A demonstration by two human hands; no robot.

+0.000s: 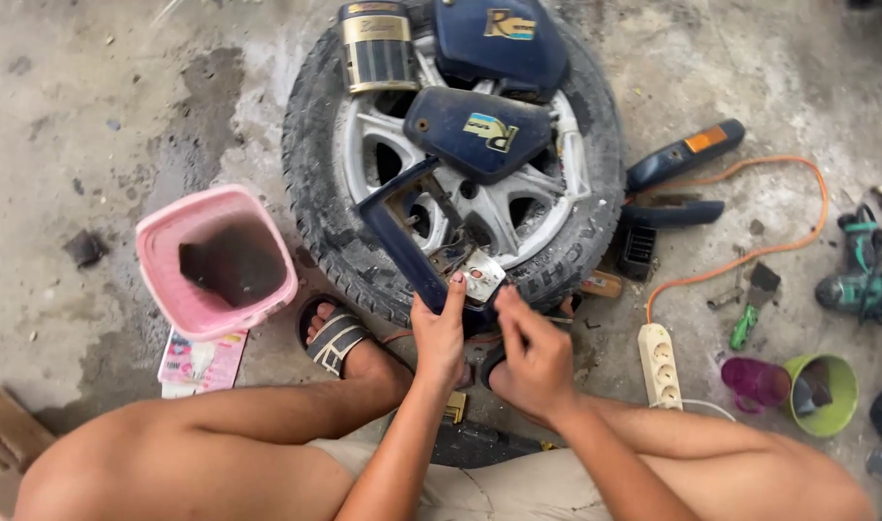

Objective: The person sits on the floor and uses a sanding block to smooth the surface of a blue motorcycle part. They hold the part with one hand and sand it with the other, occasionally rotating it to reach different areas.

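Dark blue L-shaped panel (402,236); scuffed, dusty.

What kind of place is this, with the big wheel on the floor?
Probably a small home or roadside repair workshop. A car wheel lies on a stained concrete floor, with a power drill and an extension socket strip nearby, while both hands work on a blue panel.

Dark blue panels (480,130), black tyre (316,183) with silver rim (364,145), pink bucket (185,289), orange cable (750,251), green cup (837,396), black-and-grey striped sandal (333,340).
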